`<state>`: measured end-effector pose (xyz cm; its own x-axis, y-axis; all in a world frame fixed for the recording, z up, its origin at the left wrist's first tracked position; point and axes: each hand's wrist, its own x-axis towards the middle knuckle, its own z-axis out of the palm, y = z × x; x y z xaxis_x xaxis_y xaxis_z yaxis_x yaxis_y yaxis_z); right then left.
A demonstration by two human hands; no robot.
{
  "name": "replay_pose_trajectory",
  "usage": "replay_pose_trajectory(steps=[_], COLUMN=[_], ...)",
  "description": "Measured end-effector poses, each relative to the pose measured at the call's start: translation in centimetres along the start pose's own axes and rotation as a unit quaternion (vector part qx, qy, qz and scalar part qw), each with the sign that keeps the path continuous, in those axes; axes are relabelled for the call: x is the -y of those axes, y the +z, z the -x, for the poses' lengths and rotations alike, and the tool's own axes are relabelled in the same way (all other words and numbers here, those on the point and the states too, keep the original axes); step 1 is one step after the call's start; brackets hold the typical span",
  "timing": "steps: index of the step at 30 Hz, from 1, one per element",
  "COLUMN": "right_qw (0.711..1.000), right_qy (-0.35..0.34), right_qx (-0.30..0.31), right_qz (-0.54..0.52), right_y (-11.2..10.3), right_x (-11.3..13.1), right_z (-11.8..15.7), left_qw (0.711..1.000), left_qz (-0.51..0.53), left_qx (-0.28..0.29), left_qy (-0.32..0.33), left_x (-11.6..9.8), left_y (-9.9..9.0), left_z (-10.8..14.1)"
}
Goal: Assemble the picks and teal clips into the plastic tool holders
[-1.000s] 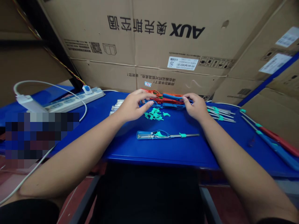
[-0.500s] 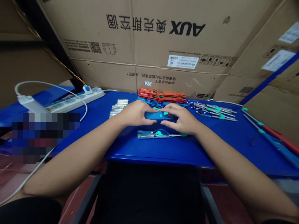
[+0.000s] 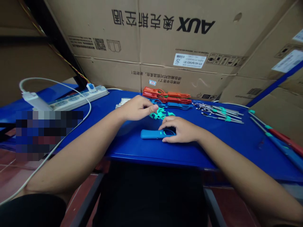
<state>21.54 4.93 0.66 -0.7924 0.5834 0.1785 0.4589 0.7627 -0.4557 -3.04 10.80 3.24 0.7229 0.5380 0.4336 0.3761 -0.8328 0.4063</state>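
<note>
A blue plastic casing (image 3: 151,134) lies on the blue table, its rounded end to the left. My right hand (image 3: 181,130) grips its right end between thumb and fingers, near an oval opening. Above and left of it, my left hand (image 3: 139,108) hovers beside a small pile of green plastic pieces (image 3: 159,114); its thumb points right, and its fingertips are hidden behind the hand. Silvery cylindrical parts (image 3: 121,102) lie partly behind my left hand. Beyond the green pieces are stacked red casing halves (image 3: 178,100) and blue casing halves (image 3: 180,106).
Several metal rods with thin wires and green pieces (image 3: 224,114) lie at the right. Red and blue long-handled tools (image 3: 279,138) rest at the right edge. A white power strip (image 3: 78,99) with cables is at the left; a cardboard wall (image 3: 201,41) stands behind.
The blue casing has come down toward me and now covers the spot where the open wired half lay. My left hand has let go of it and moved to the green pieces.
</note>
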Motion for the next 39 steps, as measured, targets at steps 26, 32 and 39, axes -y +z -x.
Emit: replay_pose_trajectory(steps=[26,32,39], right_qw=[0.999,0.999,1.000], right_qy=[0.033,0.033,0.015], right_qx=[0.032,0.036,0.023], right_qz=[-0.015,-0.014,-0.002], right_y=[0.1,-0.2,-0.2], right_x=[-0.2,0.0,0.0], right_z=[-0.2,-0.1,-0.1], left_qw=[0.961,0.955,0.951], left_qz=[0.036,0.040,0.044], left_qx=[0.274,0.295,0.305], left_qy=[0.020,0.003,-0.010], left_x=[-0.3,-0.6,-0.7], left_y=[1.0,1.1,1.1], left_z=[0.2,0.1,0.2])
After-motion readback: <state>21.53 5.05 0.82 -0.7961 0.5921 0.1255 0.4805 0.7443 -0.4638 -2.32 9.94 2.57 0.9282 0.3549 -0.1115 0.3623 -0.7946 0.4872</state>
